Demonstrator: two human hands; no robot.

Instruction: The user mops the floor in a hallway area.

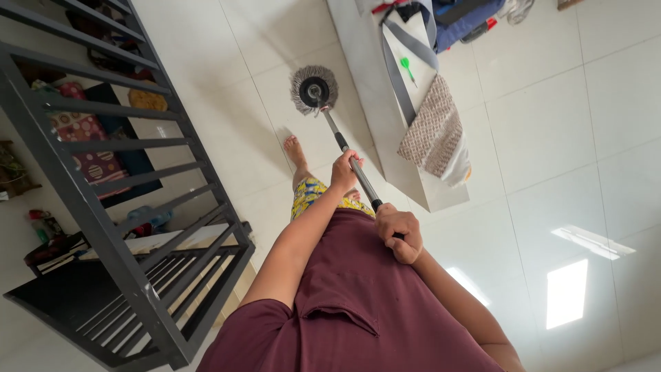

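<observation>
A pale tiled floor (551, 124) fills most of the view, with a dark metal stair railing (117, 207) running along one side and a long white bench (385, 103) carrying a woven cloth (432, 134) and bags. A mop (313, 89) stands with its round grey head on the tiles beside the bench, just ahead of a bare foot (295, 150). The left hand (344, 171) is closed around the middle of the pole, and the right hand (399, 233) is clenched round its upper end.
</observation>
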